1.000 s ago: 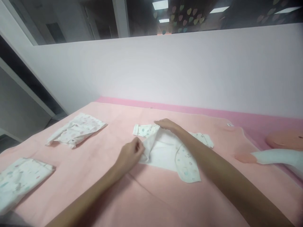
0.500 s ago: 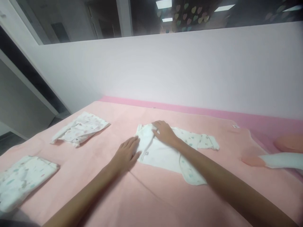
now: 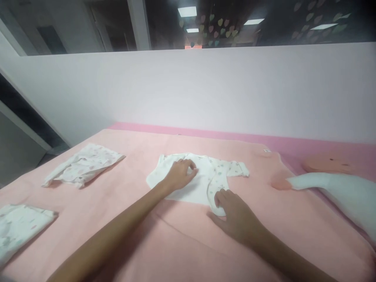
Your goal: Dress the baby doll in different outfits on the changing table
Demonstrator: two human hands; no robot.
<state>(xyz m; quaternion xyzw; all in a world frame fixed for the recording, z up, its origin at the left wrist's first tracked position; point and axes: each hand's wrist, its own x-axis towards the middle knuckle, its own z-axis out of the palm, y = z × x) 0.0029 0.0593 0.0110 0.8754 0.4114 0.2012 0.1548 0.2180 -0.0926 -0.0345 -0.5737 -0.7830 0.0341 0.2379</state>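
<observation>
A small white baby top (image 3: 182, 192) lies partly folded on the pink cover, its printed sleeve stretched out to the right. Over the top's plain middle is my left hand (image 3: 179, 174), fingers curled with a small gap between thumb and forefinger; no cloth is raised in it. My right hand (image 3: 236, 215) is at the rounded printed flap (image 3: 216, 196) at the lower right, its thumb and bent fingers apart around the flap's edge. The flap lies flat; whether the fingertips touch it is hard to tell.
Two more printed white garments lie on the left: one spread (image 3: 88, 162) farther back, one folded (image 3: 25, 227) nearer. A plush toy with a pale neck and orange beak (image 3: 280, 183) rests at the right. Behind the pink cover (image 3: 141, 235) stands a white wall (image 3: 205, 90) below a window.
My left hand has moved from the garment's left edge onto its middle. My right hand has left the upper edge for the lower right flap. The view has turned slightly right.
</observation>
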